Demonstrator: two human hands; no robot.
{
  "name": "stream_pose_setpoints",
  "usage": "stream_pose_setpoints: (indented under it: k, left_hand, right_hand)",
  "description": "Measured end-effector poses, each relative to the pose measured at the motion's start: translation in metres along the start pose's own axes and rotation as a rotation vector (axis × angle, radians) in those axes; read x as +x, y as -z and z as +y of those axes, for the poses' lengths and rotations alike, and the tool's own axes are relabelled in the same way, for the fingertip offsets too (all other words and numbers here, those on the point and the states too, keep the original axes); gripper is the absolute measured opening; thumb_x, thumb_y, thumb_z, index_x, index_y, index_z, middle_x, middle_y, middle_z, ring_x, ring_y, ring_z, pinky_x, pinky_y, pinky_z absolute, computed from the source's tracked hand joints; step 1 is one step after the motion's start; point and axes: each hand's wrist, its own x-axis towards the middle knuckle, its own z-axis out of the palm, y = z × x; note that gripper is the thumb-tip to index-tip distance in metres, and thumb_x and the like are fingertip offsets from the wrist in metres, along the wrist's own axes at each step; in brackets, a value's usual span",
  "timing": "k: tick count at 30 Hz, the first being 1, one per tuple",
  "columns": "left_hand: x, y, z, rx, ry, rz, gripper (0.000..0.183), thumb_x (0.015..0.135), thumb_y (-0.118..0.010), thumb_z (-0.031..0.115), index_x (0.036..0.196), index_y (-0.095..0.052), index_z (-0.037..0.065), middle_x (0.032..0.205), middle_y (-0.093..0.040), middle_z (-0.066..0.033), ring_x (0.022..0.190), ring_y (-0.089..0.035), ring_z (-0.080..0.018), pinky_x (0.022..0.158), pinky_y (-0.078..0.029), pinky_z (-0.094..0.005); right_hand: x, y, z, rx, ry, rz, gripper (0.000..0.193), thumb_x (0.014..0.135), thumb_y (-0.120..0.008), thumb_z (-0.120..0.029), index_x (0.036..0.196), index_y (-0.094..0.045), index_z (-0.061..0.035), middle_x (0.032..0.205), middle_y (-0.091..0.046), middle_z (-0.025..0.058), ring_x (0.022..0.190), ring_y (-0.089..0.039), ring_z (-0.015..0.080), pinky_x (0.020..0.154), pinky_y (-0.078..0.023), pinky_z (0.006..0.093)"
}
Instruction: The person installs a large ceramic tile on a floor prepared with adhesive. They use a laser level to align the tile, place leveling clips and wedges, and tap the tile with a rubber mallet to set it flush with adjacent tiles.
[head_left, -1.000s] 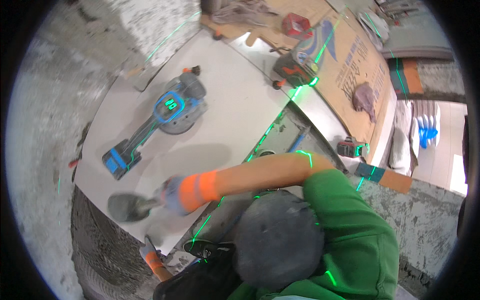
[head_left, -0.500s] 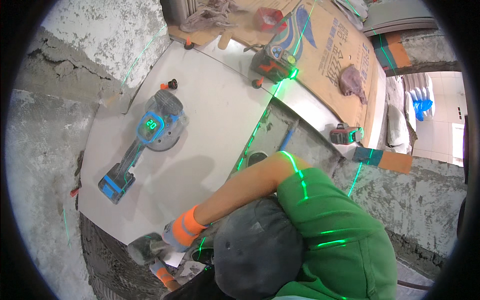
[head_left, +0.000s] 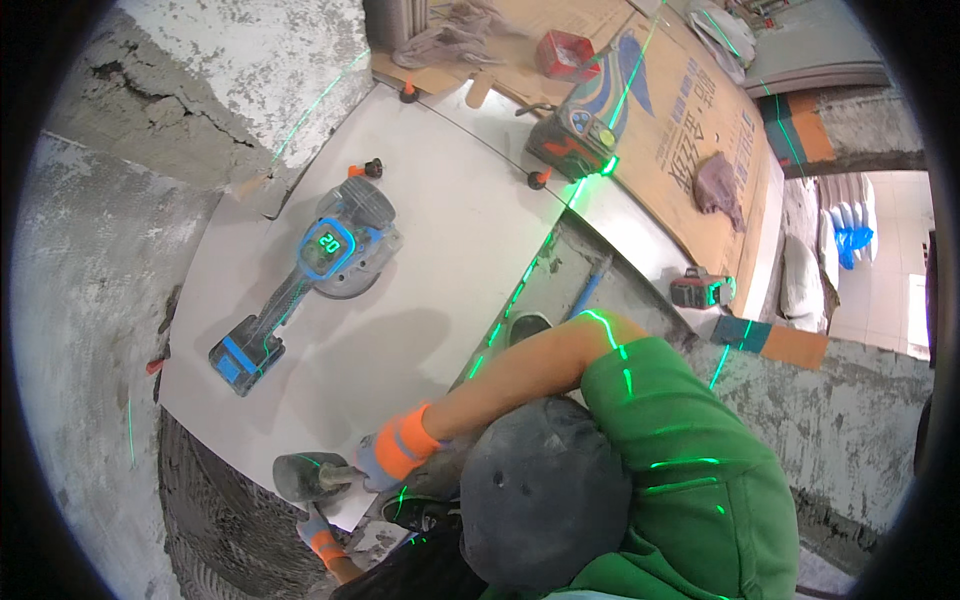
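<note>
My right hand (head_left: 376, 464), in a grey glove with an orange cuff, grips the handle of a black rubber mallet (head_left: 300, 478). The mallet head is over the near corner of a large white tile (head_left: 450, 260). Beside that corner my left hand (head_left: 316, 526), gloved alike, is at the tile's lower edge; its fingers are partly hidden behind the mallet. On the tile lies a dusty blue and black cordless tile vibrator (head_left: 325, 250) with a lit display. Ridged grey mortar (head_left: 215, 500) shows past the tile's lower left edge.
Red and black laser levels (head_left: 575, 140) (head_left: 703, 288) stand right of the tile, casting green lines. Orange-and-black tile levelers (head_left: 540, 178) sit on the seam. Behind are cardboard (head_left: 660, 130), a red tub (head_left: 566, 54) and a rag (head_left: 718, 188). Rough walls (head_left: 110, 250) flank the left. My knee (head_left: 545, 490) is near.
The view has shifted, so the tile and tools appear farther right. My right hand and the mallet stay by the same near corner, with my left hand still beside it.
</note>
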Motion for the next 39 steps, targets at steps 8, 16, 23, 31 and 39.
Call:
stream_pose_setpoints:
  k: [8,16,23,31,39]
  left_hand:
    - [0.006,-0.005,-0.011,-0.429,-0.011,-0.25,0.043,0.075,-0.063,0.027,0.097,-0.059,-0.01,0.09,-0.064,-0.0207,0.083,-0.062,-0.0308,0.071,-0.047,-0.0364]
    - [-0.013,0.018,0.023,-0.111,-0.005,-0.145,0.069,0.072,-0.064,0.049,0.093,-0.057,-0.016,0.087,-0.061,-0.0299,0.089,-0.06,-0.0382,0.074,-0.045,-0.044]
    - [0.019,0.013,0.009,0.054,-0.101,-0.273,0.072,0.075,-0.062,0.052,0.087,-0.058,-0.018,0.079,-0.062,-0.0277,0.072,-0.061,-0.0338,0.066,-0.046,-0.043]
    - [0.113,0.003,-0.032,0.021,-0.147,-0.569,0.053,0.075,-0.069,0.038,0.091,-0.059,-0.012,0.083,-0.063,-0.0187,0.07,-0.057,-0.0266,0.064,-0.046,-0.0385]
    - [0.134,0.146,0.078,0.137,-0.276,-0.146,0.042,0.08,-0.063,0.035,0.092,-0.057,-0.004,0.075,-0.061,-0.0144,0.061,-0.058,-0.0267,0.052,-0.045,-0.0392]
  right_hand:
    - [-0.015,0.035,-0.06,-0.064,0.329,0.137,0.03,0.077,-0.055,-0.024,0.092,-0.051,0.0022,0.073,-0.06,0.0203,0.073,-0.058,0.0392,0.067,-0.044,0.0461]
    - [-0.018,0.031,0.011,-0.073,0.074,0.245,0.034,0.08,-0.051,-0.03,0.097,-0.051,-0.001,0.078,-0.061,0.0202,0.077,-0.059,0.0387,0.07,-0.045,0.0462]
    - [0.009,0.014,0.048,-0.107,0.024,0.255,0.031,0.078,-0.051,-0.026,0.096,-0.051,-0.0009,0.077,-0.062,0.0183,0.077,-0.06,0.0359,0.068,-0.046,0.0462]
    - [0.025,0.036,0.058,-0.27,0.175,0.565,0.019,0.077,-0.053,-0.023,0.086,-0.057,-0.0065,0.08,-0.062,0.0136,0.077,-0.061,0.0318,0.064,-0.047,0.0429]
    - [-0.139,0.094,0.132,0.431,0.012,1.258,0.023,0.081,-0.05,-0.026,0.094,-0.059,-0.008,0.081,-0.063,0.0139,0.076,-0.061,0.0307,0.069,-0.049,0.0397]
